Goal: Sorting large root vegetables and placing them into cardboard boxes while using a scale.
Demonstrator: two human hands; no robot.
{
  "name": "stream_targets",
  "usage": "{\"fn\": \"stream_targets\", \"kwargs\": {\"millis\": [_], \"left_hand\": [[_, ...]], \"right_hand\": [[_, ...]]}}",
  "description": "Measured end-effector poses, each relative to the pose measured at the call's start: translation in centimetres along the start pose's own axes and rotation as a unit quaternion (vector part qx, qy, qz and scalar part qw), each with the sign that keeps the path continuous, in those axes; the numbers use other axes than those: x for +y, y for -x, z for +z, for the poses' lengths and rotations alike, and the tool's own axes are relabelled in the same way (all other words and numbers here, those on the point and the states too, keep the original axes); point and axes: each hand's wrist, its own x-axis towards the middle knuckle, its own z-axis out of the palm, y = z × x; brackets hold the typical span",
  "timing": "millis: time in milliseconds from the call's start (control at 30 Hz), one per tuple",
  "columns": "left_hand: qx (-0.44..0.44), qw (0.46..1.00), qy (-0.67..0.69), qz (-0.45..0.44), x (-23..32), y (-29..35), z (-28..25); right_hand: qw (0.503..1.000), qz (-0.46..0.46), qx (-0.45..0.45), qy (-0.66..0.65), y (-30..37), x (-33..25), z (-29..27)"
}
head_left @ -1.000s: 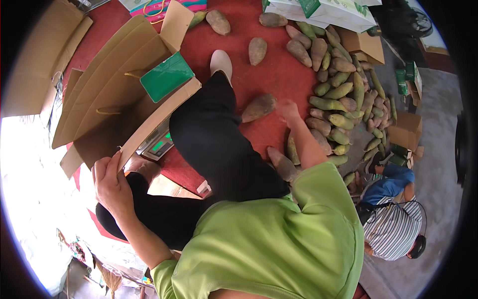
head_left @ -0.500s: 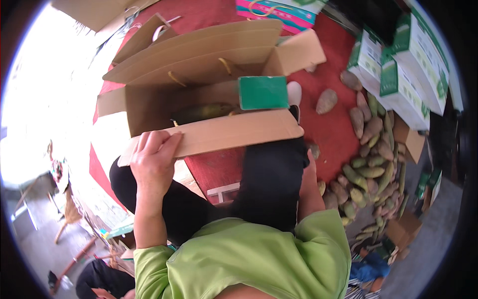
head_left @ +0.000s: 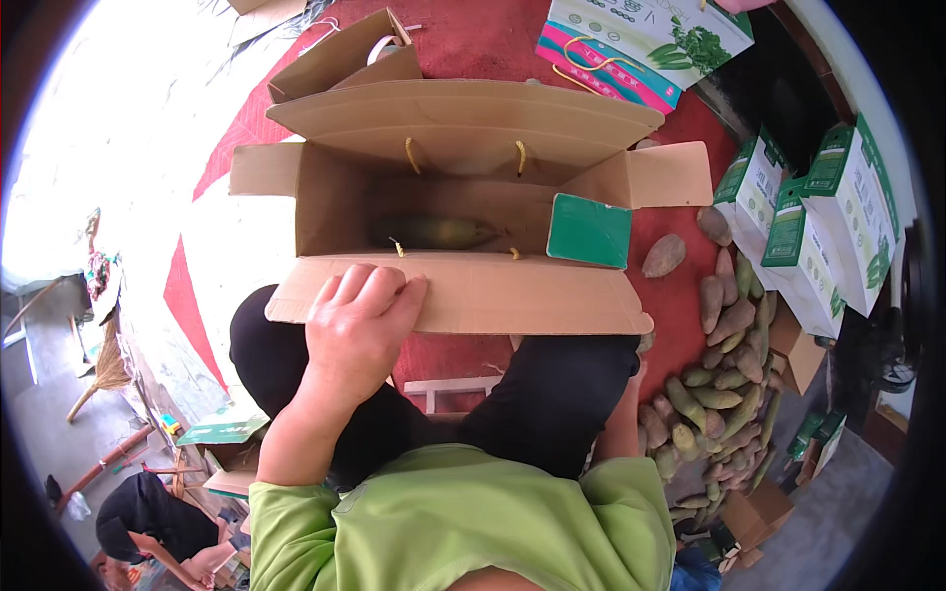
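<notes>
An open cardboard box (head_left: 394, 212) stands in front of my knees, its flaps spread. One long green radish-like vegetable (head_left: 434, 232) lies on its floor in shadow. My left hand (head_left: 357, 320) is closed over the near flap (head_left: 532, 295), fingers on top along the flap's left part. Low beside my right knee is my right hand (head_left: 633, 379); its fingers are hidden behind the leg and flap. The right end carries a green inner flap (head_left: 589, 231). Yellow cord handles (head_left: 520, 158) loop through the long sides.
Right of me lies a heap of green and brownish-pink long vegetables (head_left: 719, 399). Several green-and-white cartons (head_left: 803, 256) stand beyond it. A small open box with a tape roll (head_left: 384, 49) sits behind the big box. Another person (head_left: 163, 522) crouches at lower left.
The box sits further right and squarer in view, and more of its inside shows. My left hand keeps hold of the near flap. My right hand stays low by the knee.
</notes>
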Motion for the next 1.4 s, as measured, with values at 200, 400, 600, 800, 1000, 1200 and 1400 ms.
{"fn": "stream_targets", "kwargs": {"millis": [200, 400, 600, 800, 1000, 1200, 1400], "left_hand": [[-0.022, 1.0, 0.009, -0.02, 0.2, 0.6, -0.2], [-0.036, 0.999, 0.03, -0.014, 0.1, 0.7, -0.5], [-0.025, 0.999, 0.029, 0.001, -0.3, 1.2, 0.1], [-0.01, 0.999, 0.043, 0.001, -0.4, 1.5, -0.2], [-0.022, 0.998, 0.046, 0.021, -0.5, 1.1, 0.1], [-0.051, 0.997, 0.06, 0.021, -0.7, 0.8, -0.7], [-0.034, 0.998, 0.052, 0.019, -0.5, 0.0, -0.6]], "right_hand": [[0.957, -0.266, -0.004, 0.114, 6.9, -14.6, 5.3], [0.888, -0.441, -0.077, 0.104, 16.2, -30.4, 12.3], [0.739, -0.552, -0.285, 0.258, 25.0, -35.0, 27.1], [0.561, -0.58, -0.441, 0.393, 25.1, -26.5, 41.2], [0.42, -0.493, -0.414, 0.64, 22.0, -16.6, 46.4], [0.386, -0.496, -0.376, 0.681, 19.3, -11.6, 48.3], [0.43, -0.445, -0.432, 0.656, 19.4, -12.4, 49.2]]}}
